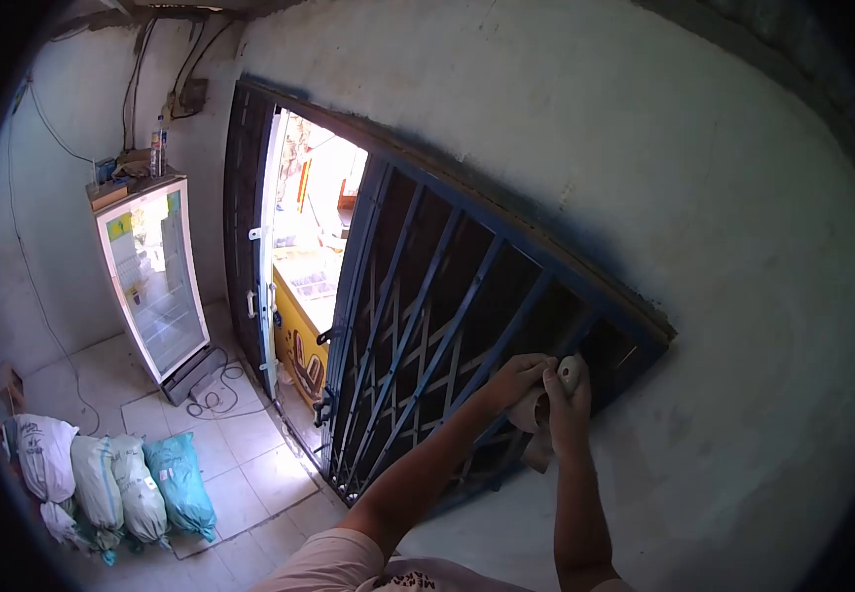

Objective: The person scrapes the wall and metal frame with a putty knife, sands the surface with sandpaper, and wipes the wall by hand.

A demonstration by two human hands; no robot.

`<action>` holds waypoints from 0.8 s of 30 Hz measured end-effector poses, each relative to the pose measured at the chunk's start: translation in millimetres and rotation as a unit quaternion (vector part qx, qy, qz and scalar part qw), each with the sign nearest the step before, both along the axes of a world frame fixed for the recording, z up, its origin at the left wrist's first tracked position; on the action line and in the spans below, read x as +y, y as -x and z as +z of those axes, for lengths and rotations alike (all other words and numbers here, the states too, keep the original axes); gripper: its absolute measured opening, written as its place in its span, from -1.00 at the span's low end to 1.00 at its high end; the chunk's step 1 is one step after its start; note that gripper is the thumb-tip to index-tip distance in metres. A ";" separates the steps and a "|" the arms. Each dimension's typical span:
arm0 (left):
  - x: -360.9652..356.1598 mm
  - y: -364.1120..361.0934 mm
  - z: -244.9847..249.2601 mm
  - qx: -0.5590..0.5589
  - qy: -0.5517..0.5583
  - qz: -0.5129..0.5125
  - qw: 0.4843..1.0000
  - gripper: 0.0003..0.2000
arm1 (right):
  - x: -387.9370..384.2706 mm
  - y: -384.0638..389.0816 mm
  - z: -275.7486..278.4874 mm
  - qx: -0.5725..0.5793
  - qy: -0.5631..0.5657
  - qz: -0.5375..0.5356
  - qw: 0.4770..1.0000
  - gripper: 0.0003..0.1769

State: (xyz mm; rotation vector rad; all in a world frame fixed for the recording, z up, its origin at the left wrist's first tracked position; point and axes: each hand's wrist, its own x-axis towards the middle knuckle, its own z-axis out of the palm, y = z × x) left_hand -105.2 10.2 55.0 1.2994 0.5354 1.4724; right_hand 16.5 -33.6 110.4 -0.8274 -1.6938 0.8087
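Both of my hands are raised close together in front of the lattice gate's right end. My right hand (570,409) is closed around a white rounded piece (569,372) with a small dark hole in it. Against it, my left hand (519,383) has its fingers bent around a pale roll-like thing (523,415), which shows a dark opening on its right side. A short brownish strip (538,452) hangs below the roll. Fingers cover much of both pieces, so their exact kind cannot be made out.
A blue folding metal gate (427,296) fills the doorway's right side; daylight and a yellow chest (299,350) show through the gap. Leftward stand a glass-door fridge (158,281) and several stuffed sacks (179,483). Loose cable (215,395) lies on the tiled floor (275,483).
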 end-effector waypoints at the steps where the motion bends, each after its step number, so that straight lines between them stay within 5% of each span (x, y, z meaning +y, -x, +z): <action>1: -3.3 2.3 1.1 -0.007 0.012 -0.004 1.000 -0.72 | -0.9 0.0 -3.1 0.005 -0.006 -0.008 1.000 -0.33; 14: -26.3 5.2 -19.3 0.061 -0.060 0.119 0.989 -0.61 | 9.2 -15.0 -37.3 0.039 -0.010 -0.004 0.999 -0.47; 20: -41.8 75.4 -12.1 0.092 0.102 0.167 0.976 -0.54 | 1.4 -10.7 -24.3 0.057 0.080 0.025 0.995 -0.47; 23: -61.3 74.3 -84.6 -0.005 0.172 0.186 0.967 -0.43 | 14.7 -10.1 -32.7 0.050 0.065 0.057 0.995 -0.45; 24: -73.8 65.6 -117.9 -0.116 0.284 0.128 0.943 -0.40 | 16.3 -8.0 -33.5 0.056 0.078 0.073 0.993 -0.47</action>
